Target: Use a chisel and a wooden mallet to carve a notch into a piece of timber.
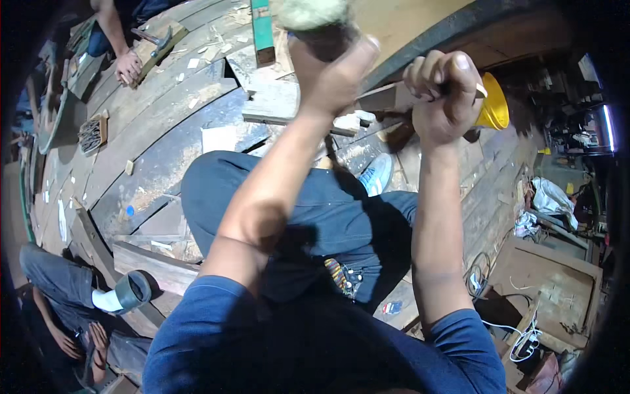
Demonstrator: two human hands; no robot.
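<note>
My left hand, slightly blurred, is raised at the top centre, closed round a dark piece below a pale fuzzy clump. The clump's upper part is cut off by the view's edge. To the right, my right hand is held up with fingers curled. A thin pale sliver pokes out beside its thumb; the rest of what it grips is hidden. Just behind that hand is a yellow plastic container. A curved wooden panel with a dark edge rises beyond both hands.
My bent legs cross the plank floor, with wood offcuts around them. At far left, a co-worker's hand rests near a hammer and a box of nails. Another person sits lower left. A wooden frame and cables lie right.
</note>
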